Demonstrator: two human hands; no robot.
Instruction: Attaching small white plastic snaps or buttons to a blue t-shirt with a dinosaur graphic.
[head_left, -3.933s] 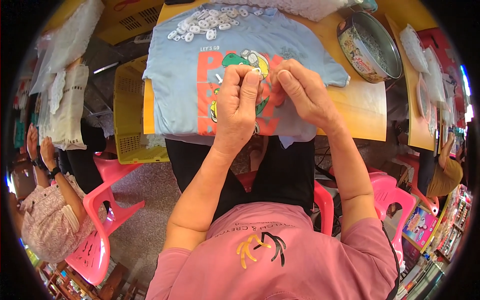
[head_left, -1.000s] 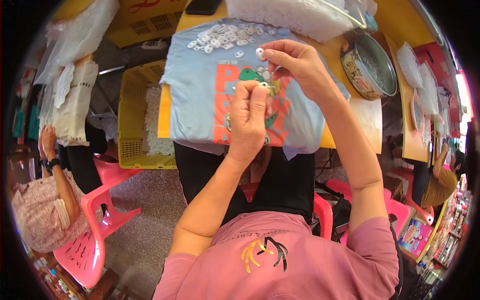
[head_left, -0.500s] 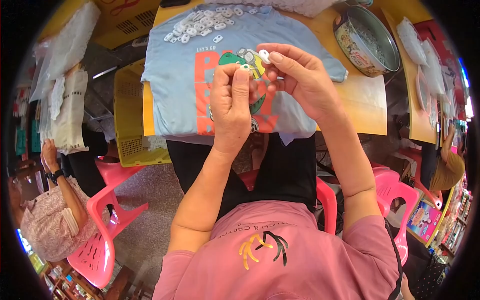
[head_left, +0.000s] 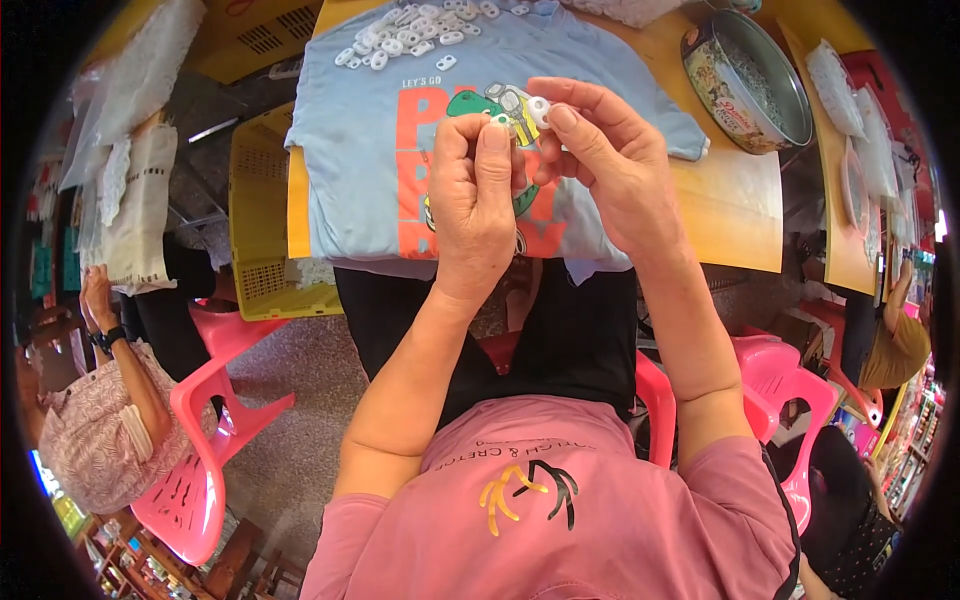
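Over a light blue printed T-shirt point(head_left: 345, 180) laid on the table, both my hands are raised close together. My right hand point(head_left: 625, 170) pinches a small white plastic piece point(head_left: 539, 112) with a hole in it, between thumb and forefinger. Just left of it, thumb and forefinger of my left hand point(head_left: 475, 205) close on another small white piece point(head_left: 500, 120), its lower part hidden by the fingertips. A pile of white oval two-hole pieces point(head_left: 410, 35) lies on the shirt's far left, with a single one point(head_left: 446, 62) apart from it.
An oval tin point(head_left: 702, 108) with small clear bits inside stands at the far right of the table point(head_left: 735, 215). A yellow crate point(head_left: 262, 225) sits below at left. Pink chairs point(head_left: 200, 480) flank me. Another person's hands point(head_left: 97, 300) work at a table on the left.
The white piece in my right hand has turned, and its hole now faces up more plainly. Both hands keep their pinch. The whole view has shifted slightly.
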